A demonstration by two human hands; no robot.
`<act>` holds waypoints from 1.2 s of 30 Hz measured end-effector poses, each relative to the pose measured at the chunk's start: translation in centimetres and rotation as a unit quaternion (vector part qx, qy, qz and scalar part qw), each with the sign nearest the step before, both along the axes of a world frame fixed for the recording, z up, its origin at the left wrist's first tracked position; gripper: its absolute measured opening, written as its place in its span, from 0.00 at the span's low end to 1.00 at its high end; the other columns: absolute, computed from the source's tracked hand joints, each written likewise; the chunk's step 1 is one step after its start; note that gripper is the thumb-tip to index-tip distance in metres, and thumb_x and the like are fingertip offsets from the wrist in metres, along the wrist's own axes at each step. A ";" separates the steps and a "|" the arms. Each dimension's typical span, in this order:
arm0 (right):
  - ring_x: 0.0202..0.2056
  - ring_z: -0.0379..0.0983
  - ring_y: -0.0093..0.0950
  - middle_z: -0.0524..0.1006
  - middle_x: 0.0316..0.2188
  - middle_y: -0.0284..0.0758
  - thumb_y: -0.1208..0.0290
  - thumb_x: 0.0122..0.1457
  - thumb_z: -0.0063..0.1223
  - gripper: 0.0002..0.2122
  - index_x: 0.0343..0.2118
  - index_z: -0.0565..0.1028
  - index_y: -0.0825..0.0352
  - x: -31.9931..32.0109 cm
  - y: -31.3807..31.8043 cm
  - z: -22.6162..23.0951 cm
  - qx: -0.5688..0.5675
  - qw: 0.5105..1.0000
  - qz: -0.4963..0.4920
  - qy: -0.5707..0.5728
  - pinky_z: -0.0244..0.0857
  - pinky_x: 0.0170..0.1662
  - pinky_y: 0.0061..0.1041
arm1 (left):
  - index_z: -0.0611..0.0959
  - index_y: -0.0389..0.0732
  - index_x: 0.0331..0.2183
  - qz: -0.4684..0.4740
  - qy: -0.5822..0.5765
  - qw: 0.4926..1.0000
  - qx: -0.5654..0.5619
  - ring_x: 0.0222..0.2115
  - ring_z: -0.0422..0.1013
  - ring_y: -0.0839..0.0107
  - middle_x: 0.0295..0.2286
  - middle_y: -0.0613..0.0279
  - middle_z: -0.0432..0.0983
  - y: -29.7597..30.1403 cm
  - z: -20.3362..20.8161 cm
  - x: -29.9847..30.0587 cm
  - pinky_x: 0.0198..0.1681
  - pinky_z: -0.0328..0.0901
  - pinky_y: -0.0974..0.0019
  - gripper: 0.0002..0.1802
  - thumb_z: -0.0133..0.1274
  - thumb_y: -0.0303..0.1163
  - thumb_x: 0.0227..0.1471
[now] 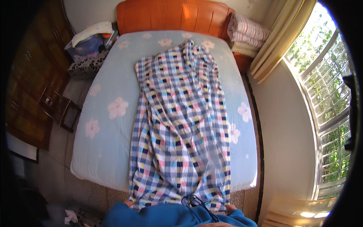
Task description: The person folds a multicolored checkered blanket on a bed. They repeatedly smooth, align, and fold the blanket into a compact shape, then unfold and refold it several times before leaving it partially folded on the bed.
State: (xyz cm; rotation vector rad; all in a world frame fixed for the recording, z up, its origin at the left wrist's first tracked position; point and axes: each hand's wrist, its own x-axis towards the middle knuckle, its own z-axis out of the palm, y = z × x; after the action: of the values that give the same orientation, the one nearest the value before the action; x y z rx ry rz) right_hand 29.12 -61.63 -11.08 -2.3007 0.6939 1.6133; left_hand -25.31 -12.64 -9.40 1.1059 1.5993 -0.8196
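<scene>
A checked bed cover (181, 113) in blue, white, pink and yellow lies lengthwise down the middle of the bed, wrinkled and bunched at its far end. Its near end hangs past the foot of the bed up to my body. At the near left corner my left hand (129, 203) is closed on the cloth's edge. My right hand (230, 208) grips the near right corner, its fingers partly hidden. Beneath the cover is a light blue fitted sheet (102, 147) with pale pink flowers.
A wooden headboard (176, 15) stands at the far end. Folded striped bedding (247, 32) is piled at the back right, near a curtain (283, 34) and a barred window. On the left are a plastic bin (89, 47), a dark wooden stool (62, 108) and wardrobes (34, 79).
</scene>
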 end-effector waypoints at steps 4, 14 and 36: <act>0.38 0.76 0.36 0.81 0.35 0.38 0.62 0.56 0.52 0.11 0.36 0.81 0.61 11.2 12.4 -5.3 0.163 0.924 0.295 -0.184 0.69 0.40 0.37 | 0.72 0.38 0.55 -0.139 -0.145 0.970 0.134 0.52 0.66 0.50 0.52 0.50 0.70 12.9 -0.1 12.4 0.52 0.62 0.53 0.38 0.58 0.52 0.49; 0.48 0.73 0.42 0.76 0.45 0.44 0.84 0.50 0.50 0.24 0.52 0.71 0.61 34.6 52.4 78.2 0.294 0.003 0.321 -0.900 0.67 0.51 0.35 | 0.73 0.42 0.54 -0.264 -0.353 0.257 0.860 0.47 0.70 0.50 0.45 0.48 0.74 43.3 78.1 43.2 0.46 0.66 0.55 0.31 0.59 0.41 0.49; 0.30 0.72 0.21 0.77 0.31 0.31 0.69 0.57 0.55 0.12 0.40 0.78 0.72 15.9 44.3 28.9 0.587 0.711 -0.116 -0.368 0.66 0.29 0.24 | 0.76 0.35 0.49 0.276 -0.650 0.653 0.272 0.40 0.76 0.63 0.44 0.55 0.77 45.7 42.2 23.3 0.44 0.71 0.62 0.22 0.53 0.39 0.56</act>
State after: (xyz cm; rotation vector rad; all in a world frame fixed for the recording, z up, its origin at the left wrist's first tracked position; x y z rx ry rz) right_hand 45.02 -17.33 17.83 -1.4795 -0.2436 0.5083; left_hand -1.97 33.09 32.79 1.0384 0.7249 0.8645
